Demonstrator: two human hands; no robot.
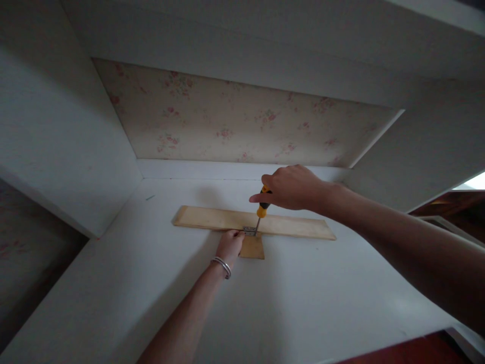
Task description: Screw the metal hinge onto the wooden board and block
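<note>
A long pale wooden board (212, 218) lies on a white shelf surface (159, 283), with a small wooden block (252, 247) butted against its near edge. A small metal hinge (249, 230) bridges the two pieces. My right hand (291, 187) is closed round a screwdriver with a yellow and black handle (262, 203), held upright with its tip on the hinge. My left hand (230, 244), a silver bangle on its wrist, rests on the shelf with its fingers pressed against the hinge and block.
The work lies inside a white cabinet recess with a flowered paper back panel (227, 121). A white side wall (60, 141) stands at the left and another (428, 151) at the right. A dark red edge (409, 351) shows at bottom right.
</note>
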